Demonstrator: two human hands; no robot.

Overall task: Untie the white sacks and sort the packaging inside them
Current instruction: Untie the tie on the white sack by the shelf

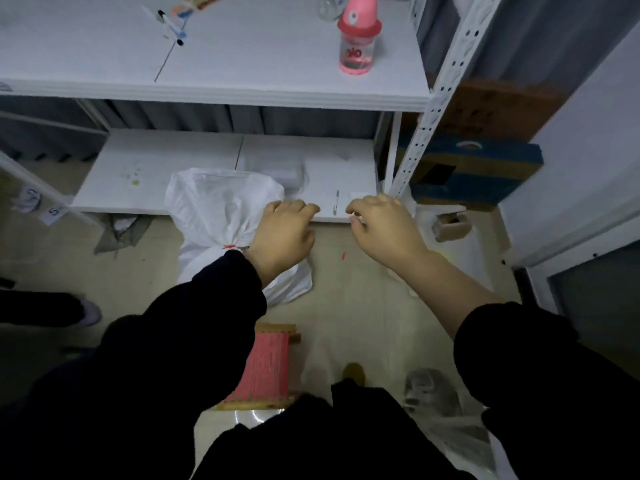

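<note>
A white woven sack [214, 206] stands on the floor and leans against the lower shelf [145, 168]. An orange tie [231, 246] cinches its neck. My left hand [284, 233] hovers just right of the tied neck, fingers loosely curled, with nothing visible in it. My right hand [381, 226] is further right at the shelf's front edge. Its fingers are curled and its thumb and forefinger are close together. Whether they pinch anything is unclear. Thin clear plastic [403, 282] shows under my right forearm.
The upper shelf [259, 71] carries a pink bottle [358, 36] and pens [171, 24]. The lower shelf has a pen [336, 202] and clear packaging [287, 174]. A pink stool [270, 365] stands by my legs. Cardboard boxes [478, 168] sit to the right and a clear bag [446, 407] lies at lower right.
</note>
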